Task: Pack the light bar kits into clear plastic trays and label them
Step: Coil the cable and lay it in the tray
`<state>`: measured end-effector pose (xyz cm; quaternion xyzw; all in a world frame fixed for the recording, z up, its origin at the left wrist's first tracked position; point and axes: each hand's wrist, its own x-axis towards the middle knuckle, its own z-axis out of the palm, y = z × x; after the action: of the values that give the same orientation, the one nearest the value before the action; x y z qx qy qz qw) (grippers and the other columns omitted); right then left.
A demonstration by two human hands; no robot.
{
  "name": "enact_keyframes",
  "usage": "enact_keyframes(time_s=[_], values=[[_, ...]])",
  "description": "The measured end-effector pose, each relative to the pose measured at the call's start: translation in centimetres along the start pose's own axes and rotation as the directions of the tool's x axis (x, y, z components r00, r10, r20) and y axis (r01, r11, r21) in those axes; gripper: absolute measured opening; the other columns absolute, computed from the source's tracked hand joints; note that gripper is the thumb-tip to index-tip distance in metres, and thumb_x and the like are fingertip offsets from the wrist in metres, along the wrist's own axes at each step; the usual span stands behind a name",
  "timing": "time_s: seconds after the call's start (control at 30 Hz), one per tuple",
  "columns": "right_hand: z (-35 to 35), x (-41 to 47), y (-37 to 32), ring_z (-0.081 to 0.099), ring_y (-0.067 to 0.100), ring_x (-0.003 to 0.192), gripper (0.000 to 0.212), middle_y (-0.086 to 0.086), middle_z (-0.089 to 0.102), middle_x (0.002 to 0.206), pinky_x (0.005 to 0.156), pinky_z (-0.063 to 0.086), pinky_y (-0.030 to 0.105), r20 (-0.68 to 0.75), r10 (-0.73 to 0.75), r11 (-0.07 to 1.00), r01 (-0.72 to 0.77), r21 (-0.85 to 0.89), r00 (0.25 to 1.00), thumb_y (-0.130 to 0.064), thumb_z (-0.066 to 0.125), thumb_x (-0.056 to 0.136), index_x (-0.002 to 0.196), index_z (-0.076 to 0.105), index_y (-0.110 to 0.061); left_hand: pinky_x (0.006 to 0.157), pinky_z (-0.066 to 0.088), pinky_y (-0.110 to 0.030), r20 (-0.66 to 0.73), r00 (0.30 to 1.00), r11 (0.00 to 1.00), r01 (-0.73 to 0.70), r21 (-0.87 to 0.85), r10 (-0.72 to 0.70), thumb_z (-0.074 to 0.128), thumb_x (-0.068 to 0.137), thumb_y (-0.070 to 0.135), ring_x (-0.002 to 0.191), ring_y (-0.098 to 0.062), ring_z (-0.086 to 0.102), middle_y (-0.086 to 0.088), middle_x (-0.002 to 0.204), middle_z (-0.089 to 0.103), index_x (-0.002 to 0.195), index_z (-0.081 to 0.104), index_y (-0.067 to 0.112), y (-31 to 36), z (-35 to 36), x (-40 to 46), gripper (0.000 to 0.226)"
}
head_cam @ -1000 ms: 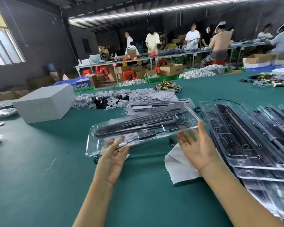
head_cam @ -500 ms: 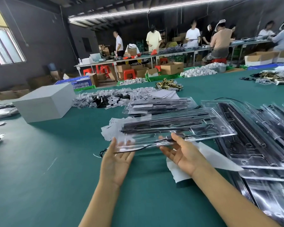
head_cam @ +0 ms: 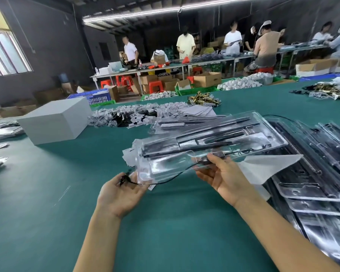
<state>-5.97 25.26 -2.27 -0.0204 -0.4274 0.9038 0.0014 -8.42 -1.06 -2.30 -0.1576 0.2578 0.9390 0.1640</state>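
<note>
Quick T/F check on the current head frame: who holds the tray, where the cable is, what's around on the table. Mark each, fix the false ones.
1. Both hands hold the clear plastic tray above the green table. True.
2. A thin black cable hangs out of the tray toward the left hand. True.
3. The right hand lies flat on the table, away from the tray. False: it grips the tray's near edge.
4. The grey box stands to the right of the held tray. False: it stands to the left.
5. More clear trays lie stacked at the right. True.
6. The held tray is empty. False: dark bars lie in it.
</note>
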Motion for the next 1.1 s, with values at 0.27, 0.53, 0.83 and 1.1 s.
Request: enact_keyframes(time_s=[0.27,0.53,0.83,1.1], values=[[-0.2,0.7,0.9,0.062,0.013,0.054,0.012,0.015,0.072,0.086,0.044,0.051,0.023,-0.08,0.138,0.989,-0.142,-0.041,0.987,-0.016,0.057,0.093,0.084,0.059,-0.008,0.056,0.054,-0.016,0.084,0.976,0.96,-0.179,-0.216,0.201,0.054,0.09,0.014,0.055,-0.015,0.065,-0.015,0.069,0.064,0.089,0.057,-0.005,0.3,0.8,-0.4,0.019],[-0.9,1.3,1.4,0.05,0.011,0.045,0.023,0.006,0.051,0.066,0.035,0.037,0.021,-0.222,0.189,0.945,-0.238,-0.223,0.957,-0.011,0.066,0.088,0.101,0.047,-0.008,0.066,0.051,-0.027,-0.118,0.88,0.876,-0.426,0.227,0.459,0.035,0.103,0.035,0.062,-0.008,0.066,0.008,0.065,0.065,0.085,0.06,0.018,0.8,-0.2,0.4,0.035],[-0.6,0.7,1.4,0.069,0.023,0.072,0.015,0.017,0.063,0.088,0.061,0.059,0.027,-0.208,0.103,0.995,-0.102,0.014,0.973,0.0,0.064,0.087,0.099,0.056,0.004,0.061,0.047,-0.021,0.034,0.663,0.592,-0.689,0.419,0.748,0.037,0.104,0.022,0.069,-0.014,0.065,0.003,0.075,0.073,0.093,0.058,0.019,0.5,0.6,-0.6,0.023],[-0.7,-0.3,1.5,0.067,0.017,0.065,0.007,0.006,0.065,0.086,0.07,0.059,0.04,-0.315,-0.289,0.641,-0.061,-0.765,0.904,-0.018,0.055,0.095,0.093,0.053,-0.012,0.067,0.041,-0.024,0.697,0.628,-0.311,-0.623,0.717,0.347,0.043,0.099,0.014,0.067,-0.008,0.049,0.01,0.062,0.056,0.094,0.065,0.022,-6.1,2.8,-1.1,0.024]])
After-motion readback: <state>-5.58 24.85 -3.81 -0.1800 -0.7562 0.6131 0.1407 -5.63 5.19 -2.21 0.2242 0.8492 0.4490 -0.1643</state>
